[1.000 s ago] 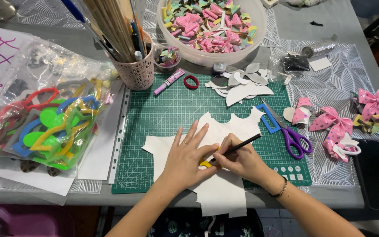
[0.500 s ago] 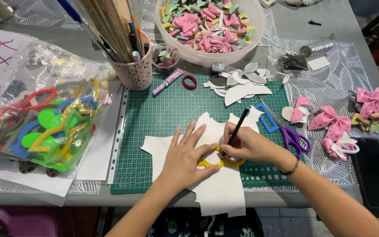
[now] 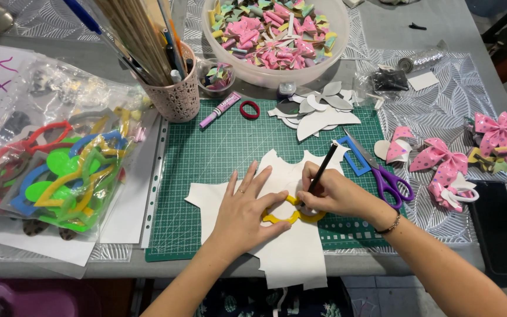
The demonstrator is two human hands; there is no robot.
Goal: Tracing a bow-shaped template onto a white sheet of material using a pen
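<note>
A white sheet with cut-out edges lies on the green cutting mat. A yellow outline template rests on the sheet. My left hand lies flat with fingers spread, pressing the template down. My right hand grips a black pen, held nearly upright, with its tip at the template's edge.
Purple-handled scissors and a blue rectangular frame lie right of my hands. Pink bows sit at the right. A bowl of bows, a pencil cup and a bag of coloured templates stand behind and left.
My right hand has swung the pen from lying low and pointing right to nearly upright, and has moved along the template. My left hand has stayed on the template.
</note>
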